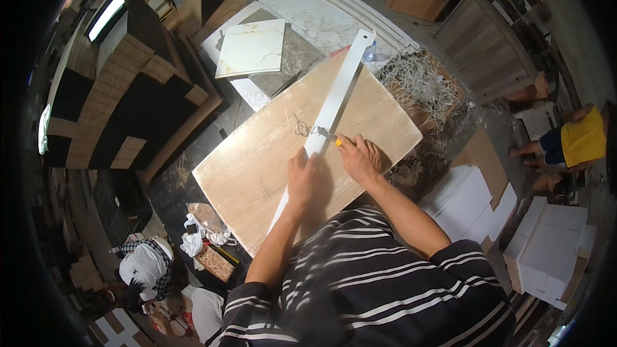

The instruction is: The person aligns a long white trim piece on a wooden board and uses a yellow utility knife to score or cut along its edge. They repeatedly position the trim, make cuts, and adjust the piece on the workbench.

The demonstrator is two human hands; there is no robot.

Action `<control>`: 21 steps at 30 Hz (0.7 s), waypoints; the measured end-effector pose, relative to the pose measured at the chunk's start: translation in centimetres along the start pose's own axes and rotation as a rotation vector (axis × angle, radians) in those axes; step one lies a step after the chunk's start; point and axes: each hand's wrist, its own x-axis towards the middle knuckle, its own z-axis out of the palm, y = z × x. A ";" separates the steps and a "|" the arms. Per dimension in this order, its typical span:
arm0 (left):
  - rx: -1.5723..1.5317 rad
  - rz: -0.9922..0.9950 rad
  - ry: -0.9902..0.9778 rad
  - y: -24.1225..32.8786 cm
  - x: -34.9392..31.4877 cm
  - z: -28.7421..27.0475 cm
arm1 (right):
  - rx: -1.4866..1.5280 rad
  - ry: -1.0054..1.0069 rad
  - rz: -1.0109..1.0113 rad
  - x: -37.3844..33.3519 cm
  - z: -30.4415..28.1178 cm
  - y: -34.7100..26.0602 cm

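A wood-grain board (244, 167) lies slanted in front of me. Across it runs a long flat white strip (340, 93) with a hole near its far end, which reaches past the board's far edge. My left hand (300, 177) is closed on the strip at about its middle. Just to the right, my right hand (360, 159) grips a small yellow-handled tool (339, 142), its tip touching or very near the strip. Its exact kind is too small to tell. A thin curled shaving (301, 126) lies at the strip's left edge, by the tool's tip.
Beyond the board, a white panel (260, 48) rests on a table strewn with shavings. A heap of shavings (421, 90) stands at the right. Stacked white panels (546, 250) lie right; a small box (215, 262) sits near left. Other people are at both sides.
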 end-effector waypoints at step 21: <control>0.049 -0.044 -0.124 0.0 -3.5 -0.9 | -0.002 0.087 0.066 1.5 -0.1 3.4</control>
